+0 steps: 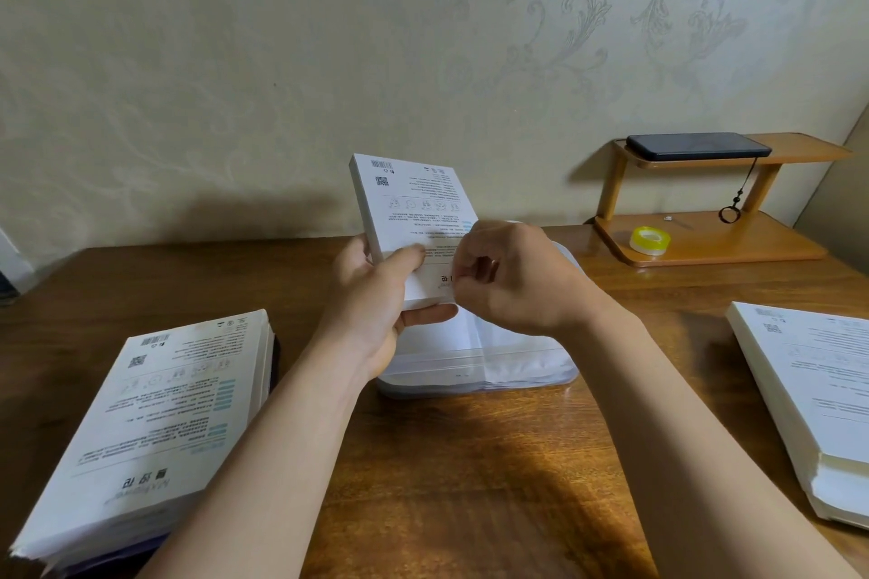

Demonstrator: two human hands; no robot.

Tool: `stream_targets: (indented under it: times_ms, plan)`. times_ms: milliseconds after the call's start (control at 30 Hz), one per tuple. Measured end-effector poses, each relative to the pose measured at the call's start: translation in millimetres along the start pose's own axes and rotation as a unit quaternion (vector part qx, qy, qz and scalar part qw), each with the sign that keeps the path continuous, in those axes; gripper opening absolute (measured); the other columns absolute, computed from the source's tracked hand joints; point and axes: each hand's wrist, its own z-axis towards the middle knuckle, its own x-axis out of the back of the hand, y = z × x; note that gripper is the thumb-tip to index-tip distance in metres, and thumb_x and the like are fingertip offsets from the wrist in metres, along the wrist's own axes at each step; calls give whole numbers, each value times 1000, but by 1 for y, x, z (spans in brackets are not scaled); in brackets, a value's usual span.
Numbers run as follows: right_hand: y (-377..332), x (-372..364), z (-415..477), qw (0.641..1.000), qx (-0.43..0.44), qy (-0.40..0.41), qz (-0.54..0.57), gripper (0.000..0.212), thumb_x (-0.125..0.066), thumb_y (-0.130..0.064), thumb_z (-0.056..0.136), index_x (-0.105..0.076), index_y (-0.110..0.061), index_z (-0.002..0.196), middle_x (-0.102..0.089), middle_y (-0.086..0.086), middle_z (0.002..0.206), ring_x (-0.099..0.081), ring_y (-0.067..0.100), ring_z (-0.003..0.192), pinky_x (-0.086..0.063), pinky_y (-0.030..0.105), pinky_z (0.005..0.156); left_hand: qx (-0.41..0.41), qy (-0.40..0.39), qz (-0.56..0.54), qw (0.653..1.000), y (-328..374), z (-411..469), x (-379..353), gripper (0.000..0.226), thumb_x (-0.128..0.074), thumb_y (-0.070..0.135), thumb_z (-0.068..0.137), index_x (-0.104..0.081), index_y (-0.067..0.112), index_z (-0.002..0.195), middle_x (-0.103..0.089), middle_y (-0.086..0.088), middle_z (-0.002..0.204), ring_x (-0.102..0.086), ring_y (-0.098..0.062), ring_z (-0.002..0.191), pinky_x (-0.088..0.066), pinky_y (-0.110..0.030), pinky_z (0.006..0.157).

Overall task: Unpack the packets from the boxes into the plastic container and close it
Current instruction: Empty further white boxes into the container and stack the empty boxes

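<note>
A flat white printed box (410,202) stands nearly upright above the middle of the table. My left hand (376,296) grips its lower left side, thumb across the printed face. My right hand (508,277) pinches the box's lower right edge with curled fingers. Directly behind and below the hands sits the translucent plastic container (479,367), with white packets showing inside it. A stack of similar white boxes (155,428) lies at the left front. Another white box (813,395), with an open end flap, lies at the right edge.
A wooden two-tier shelf (705,244) stands at the back right, with a dark phone (696,145) on top and a yellowish tape roll (650,241) on its lower board. A patterned wall rises just behind the brown table (470,475).
</note>
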Motion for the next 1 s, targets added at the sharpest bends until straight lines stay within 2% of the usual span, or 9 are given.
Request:
stream_targets:
  times_ms: [67,167,367,600,700,800,900,933,1000]
  plan:
    - [0,1,-1,1000,-12,-1,15,6,-67,-6,79,-71,-10,82,-67,2,80,-58,14,75,-42,11,58,0,2,-9,1000,1,0,0,32,-62,8,97,-60,20,127,-77,-3,105,-77,-25,84,-60,-39,58]
    - [3,-2,-1,998,4,12,53,15,-66,-3,83,-74,-10,93,-66,3,80,-59,16,70,-45,17,59,-2,3,-15,1000,1,0,0,32,-61,7,98,-60,20,126,-77,-1,107,-77,-25,84,-59,-37,56]
    - [5,-2,0,999,5,19,51,18,-67,2,79,-78,-11,85,-69,3,86,-60,12,76,-49,21,65,-5,10,-15,1000,0,1,0,30,-61,5,97,-60,25,120,-78,5,97,-77,-23,81,-59,-37,55]
    - [5,-2,-1,998,-1,27,61,7,-73,-7,85,-75,-10,90,-68,2,85,-61,11,77,-47,13,64,-3,7,-19,1000,0,1,0,32,-63,7,97,-60,21,126,-77,0,109,-77,-27,86,-59,-38,57]
    - [5,-4,0,999,5,40,31,4,-74,-7,86,-76,-10,86,-67,1,85,-58,10,78,-42,9,66,-1,7,-22,1000,-1,2,0,33,-63,7,97,-60,21,127,-76,1,109,-77,-28,87,-59,-39,57]
    - [3,-6,2,999,6,35,-1,6,-69,-5,89,-73,-9,86,-62,0,84,-54,7,69,-38,7,63,-2,5,-23,1000,-1,2,0,33,-63,7,97,-59,20,127,-75,-1,112,-77,-29,86,-59,-38,57]
    - [2,-3,1,1000,-11,7,-17,9,-61,-7,93,-68,-11,89,-63,0,89,-53,7,73,-40,7,65,-4,11,-27,1000,-2,2,0,34,-63,9,98,-58,20,130,-75,-3,113,-77,-29,88,-60,-40,59]
    - [3,0,1,1000,-19,-4,-14,10,-59,-11,94,-66,-16,89,-64,-1,92,-56,10,79,-45,10,67,-6,18,-33,999,-1,2,0,34,-63,9,98,-57,20,130,-75,-4,113,-77,-29,89,-60,-40,60]
    - [5,8,0,999,-44,-21,-11,12,-55,-21,94,-62,-27,87,-67,-8,93,-62,17,88,-56,33,72,-2,35,-63,997,1,2,1,32,-62,8,98,-57,19,128,-76,-5,109,-77,-26,89,-61,-39,60]
